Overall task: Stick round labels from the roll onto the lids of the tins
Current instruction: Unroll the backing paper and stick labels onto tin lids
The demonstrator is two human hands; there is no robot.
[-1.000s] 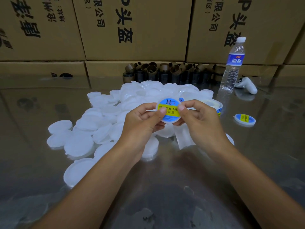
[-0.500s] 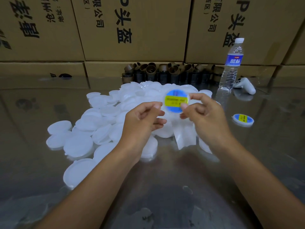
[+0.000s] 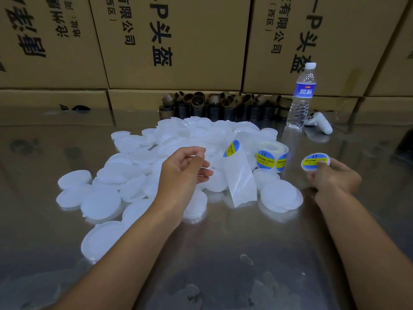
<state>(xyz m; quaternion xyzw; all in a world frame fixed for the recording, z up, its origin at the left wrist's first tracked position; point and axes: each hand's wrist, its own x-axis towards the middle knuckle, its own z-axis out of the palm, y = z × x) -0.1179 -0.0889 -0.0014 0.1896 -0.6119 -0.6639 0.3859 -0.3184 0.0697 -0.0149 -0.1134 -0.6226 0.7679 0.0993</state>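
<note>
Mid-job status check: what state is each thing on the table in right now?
left hand, loosely curled, empty
right hand, pinching the labelled lid
labelled lid, label on, face up
label roll, partly unwound, backing strip trailing
bare lids, piled, unlabelled
water bottle, upright, capped

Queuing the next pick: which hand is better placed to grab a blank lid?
Left. The left hand hovers empty over the pile of blank lids; the right hand is off to the side, holding the labelled lid.
</note>
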